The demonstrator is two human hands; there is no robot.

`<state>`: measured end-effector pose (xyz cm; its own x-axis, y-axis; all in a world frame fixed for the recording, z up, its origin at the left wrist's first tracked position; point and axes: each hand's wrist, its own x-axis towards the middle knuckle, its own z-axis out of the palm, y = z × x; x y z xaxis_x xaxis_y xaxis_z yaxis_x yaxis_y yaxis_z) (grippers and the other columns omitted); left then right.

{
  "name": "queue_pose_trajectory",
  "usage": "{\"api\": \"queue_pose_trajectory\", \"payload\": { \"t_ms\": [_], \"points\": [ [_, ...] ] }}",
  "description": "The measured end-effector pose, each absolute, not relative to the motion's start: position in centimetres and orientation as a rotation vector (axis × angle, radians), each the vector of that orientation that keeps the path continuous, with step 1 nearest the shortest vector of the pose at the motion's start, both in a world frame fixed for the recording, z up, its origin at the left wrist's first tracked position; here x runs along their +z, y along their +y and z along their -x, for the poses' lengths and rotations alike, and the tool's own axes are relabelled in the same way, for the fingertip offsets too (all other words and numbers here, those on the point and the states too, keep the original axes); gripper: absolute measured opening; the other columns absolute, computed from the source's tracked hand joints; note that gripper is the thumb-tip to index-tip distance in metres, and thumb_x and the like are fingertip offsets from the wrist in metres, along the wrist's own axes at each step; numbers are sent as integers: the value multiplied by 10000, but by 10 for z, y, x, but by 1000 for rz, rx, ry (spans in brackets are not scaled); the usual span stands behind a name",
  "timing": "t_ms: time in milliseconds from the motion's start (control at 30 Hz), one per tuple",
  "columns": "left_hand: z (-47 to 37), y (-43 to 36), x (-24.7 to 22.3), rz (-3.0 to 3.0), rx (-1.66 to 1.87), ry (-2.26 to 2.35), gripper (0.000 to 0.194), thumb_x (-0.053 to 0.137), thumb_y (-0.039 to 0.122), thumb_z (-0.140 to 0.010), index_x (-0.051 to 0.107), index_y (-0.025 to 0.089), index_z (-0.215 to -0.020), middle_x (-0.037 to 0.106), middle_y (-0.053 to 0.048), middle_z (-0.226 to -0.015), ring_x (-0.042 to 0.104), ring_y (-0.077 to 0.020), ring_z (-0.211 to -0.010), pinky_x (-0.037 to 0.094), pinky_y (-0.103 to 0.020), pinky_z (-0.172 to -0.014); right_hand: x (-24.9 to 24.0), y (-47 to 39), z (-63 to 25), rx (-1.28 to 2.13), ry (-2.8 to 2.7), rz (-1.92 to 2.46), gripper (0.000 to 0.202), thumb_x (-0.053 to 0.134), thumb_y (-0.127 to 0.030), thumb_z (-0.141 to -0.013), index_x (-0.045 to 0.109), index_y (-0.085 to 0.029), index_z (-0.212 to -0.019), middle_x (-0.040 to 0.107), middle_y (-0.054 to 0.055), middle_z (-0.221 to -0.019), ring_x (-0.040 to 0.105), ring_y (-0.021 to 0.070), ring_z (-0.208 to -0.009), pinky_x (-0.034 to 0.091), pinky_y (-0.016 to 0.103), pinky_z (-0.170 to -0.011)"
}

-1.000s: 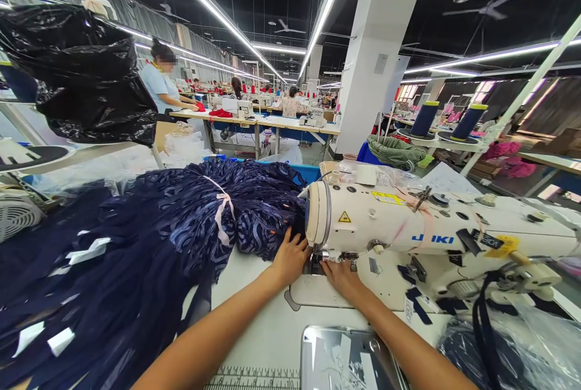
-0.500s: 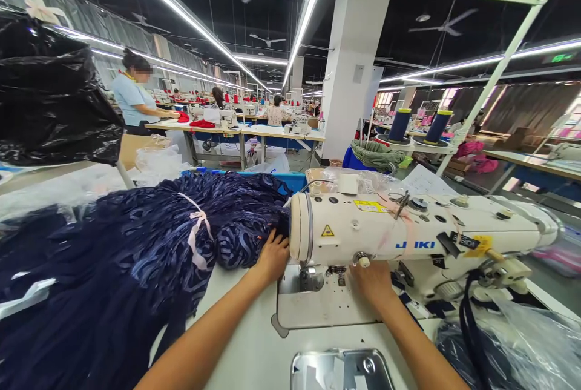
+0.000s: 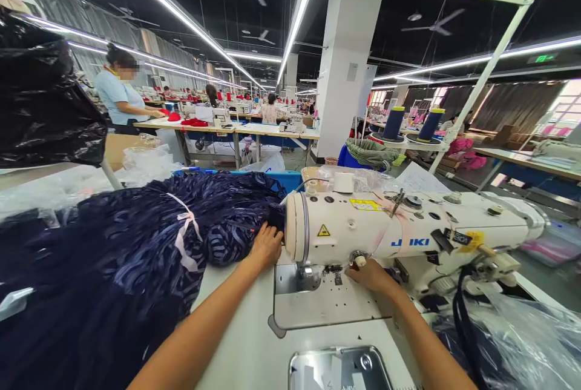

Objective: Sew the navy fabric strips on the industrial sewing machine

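Note:
A white sewing machine [image 3: 336,220] stands on the worktable, its head towards the left. My left hand [image 3: 264,247] is at the left end of the machine head, its fingers bent over navy fabric [image 3: 275,215]. Under the machine arm, my right hand [image 3: 373,275] has its fingers closed close to the needle area [image 3: 336,272]. Whatever lies between those fingertips is too small or hidden to make out. A large heap of navy strips [image 3: 149,238], with a pale tie [image 3: 186,232] around part of it, covers the table left of my left hand.
A metal tray [image 3: 338,356] with white pieces sits in front of the machine. Clear plastic with dark fabric [image 3: 521,341] lies at the right. Two navy thread cones [image 3: 393,123] stand behind. A black plastic bag [image 3: 45,99] hangs at left; a person [image 3: 120,90] works beyond it.
The view has shifted slightly. My right hand has drawn a little out from under the machine arm, showing more of its fingers. My left hand stays at the navy fabric.

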<state>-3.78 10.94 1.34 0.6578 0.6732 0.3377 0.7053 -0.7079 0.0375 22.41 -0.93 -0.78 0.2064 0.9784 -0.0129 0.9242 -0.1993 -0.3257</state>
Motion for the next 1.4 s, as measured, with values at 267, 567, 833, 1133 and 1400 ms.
{"api": "queue_pose_trajectory", "payload": {
  "t_ms": [267, 567, 833, 1133, 1400],
  "points": [
    [69, 42, 12, 2724, -302, -1023, 169, 486, 187, -807, 626, 109, -756, 628, -113, -752, 559, -234, -806, 362, -372, -858, -12, -14, -223, 432, -1646, 1971, 225, 433, -257, -689, 309, -209, -508, 354, -59, -464, 355, 106, -485, 248, 233, -492],
    [108, -30, 16, 2787, -317, -1086, 206, 421, 114, -795, 587, 145, -678, 629, -77, -688, 569, -206, -688, 331, -336, -675, -16, -50, -139, 603, -1649, 1622, 244, 390, -352, -687, 276, -224, -513, 297, -67, -469, 332, 99, -455, 293, 221, -466],
    [116, -47, 27, 2774, -548, -1083, 231, 412, 96, -763, 509, 156, -562, 574, -30, -574, 525, -163, -581, 309, -299, -633, -10, -31, -85, 554, -1607, 1588, 238, 396, -316, -702, 277, -227, -515, 326, -68, -445, 361, 109, -434, 285, 234, -488],
    [128, -63, 23, 2738, -768, -891, 194, 426, 57, -711, 470, 162, -555, 539, -2, -549, 475, -140, -556, 304, -294, -622, -11, -33, -68, 651, -1779, 1505, 248, 431, -302, -704, 295, -215, -515, 310, -77, -454, 335, 93, -462, 275, 215, -473],
    [137, -66, 17, 2746, -920, -879, 228, 392, 83, -765, 463, 172, -568, 499, 0, -557, 461, -140, -568, 362, -310, -662, -9, -53, -119, 655, -1866, 1645, 274, 445, -326, -702, 303, -209, -498, 291, -77, -452, 324, 85, -450, 294, 212, -458]
  ]
}}
